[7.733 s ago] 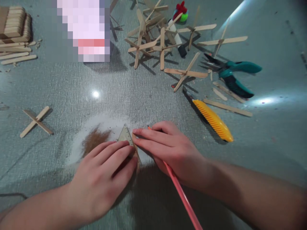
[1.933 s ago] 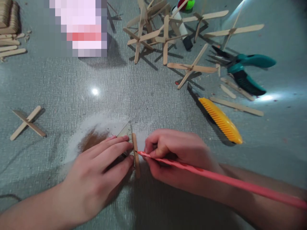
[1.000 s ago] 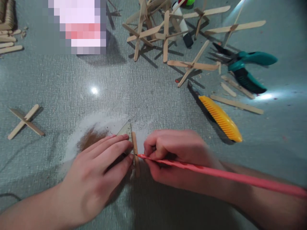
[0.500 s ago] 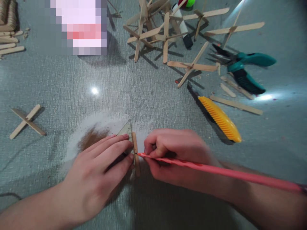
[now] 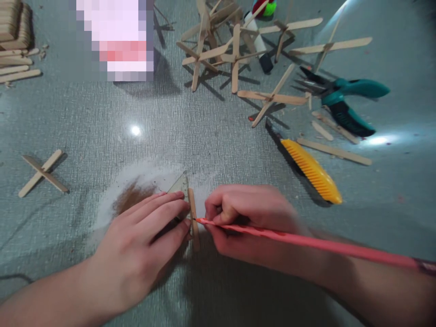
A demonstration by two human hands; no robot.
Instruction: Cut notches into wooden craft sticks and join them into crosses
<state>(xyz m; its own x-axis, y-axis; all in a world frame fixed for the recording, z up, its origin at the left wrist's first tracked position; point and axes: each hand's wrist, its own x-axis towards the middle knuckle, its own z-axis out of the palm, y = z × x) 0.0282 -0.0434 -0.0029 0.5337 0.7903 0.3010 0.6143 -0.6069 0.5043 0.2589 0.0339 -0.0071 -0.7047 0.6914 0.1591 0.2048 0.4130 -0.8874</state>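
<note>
My left hand (image 5: 139, 245) lies flat with fingers stretched out, pressing a small clear triangular ruler (image 5: 180, 185) onto the grey mat. A short wooden stick (image 5: 193, 217) lies along the ruler's right edge, touching my fingertips. My right hand (image 5: 252, 222) is closed round a long pink pencil (image 5: 306, 244). The pencil tip rests on the stick near its middle. The pencil's far end runs off towards the lower right.
A pile of crossed wooden sticks (image 5: 231, 50) sits at the top centre. Teal pliers (image 5: 344, 100) and a yellow utility knife (image 5: 311, 170) lie to the right with loose sticks. One crossed pair (image 5: 42, 172) lies at left, a stick stack (image 5: 15, 27) at top left. A worn white-brown patch (image 5: 132, 195) marks the mat.
Since the oldest frame my right hand has turned from lying flat to gripping the pencil with its tip on the stick. Over the last second both hands stay almost still.
</note>
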